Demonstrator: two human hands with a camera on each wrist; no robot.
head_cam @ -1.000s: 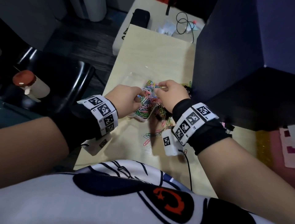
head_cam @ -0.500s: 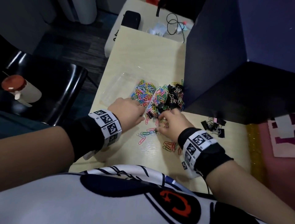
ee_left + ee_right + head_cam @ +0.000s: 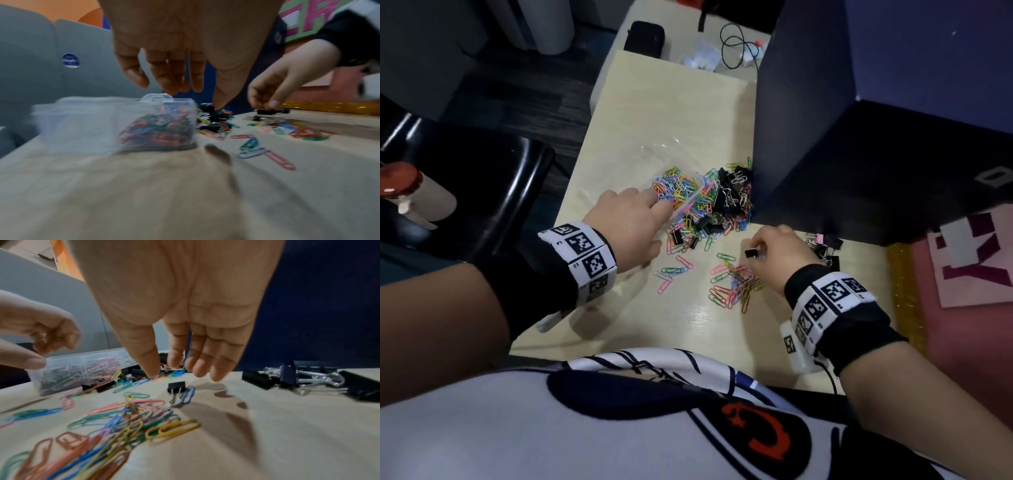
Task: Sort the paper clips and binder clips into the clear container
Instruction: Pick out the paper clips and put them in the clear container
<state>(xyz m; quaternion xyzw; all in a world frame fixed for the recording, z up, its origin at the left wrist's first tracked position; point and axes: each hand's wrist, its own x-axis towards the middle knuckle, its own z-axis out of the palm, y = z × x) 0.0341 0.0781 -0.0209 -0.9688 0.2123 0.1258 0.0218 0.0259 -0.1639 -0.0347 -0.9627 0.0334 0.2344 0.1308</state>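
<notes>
- Clear plastic container (image 3: 156,123), part-filled with coloured paper clips, sits on the pale wooden table (image 3: 671,102); a mixed heap of paper clips and black binder clips (image 3: 726,202) lies just right of it.
- I see the left hand (image 3: 630,219) over the container, fingers loose, holding nothing.
- The right hand (image 3: 780,246) hangs fingers straight, empty, just above a small black binder clip (image 3: 176,385), beside scattered loose paper clips (image 3: 736,284) nearer me.

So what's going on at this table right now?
A person is sorting clips by hand. The left hand reaches over the clear container, already part-filled with coloured paper clips. The right hand hovers over a small black binder clip on the table, not holding it. A mixed pile and loose paper clips lie outside it.
</notes>
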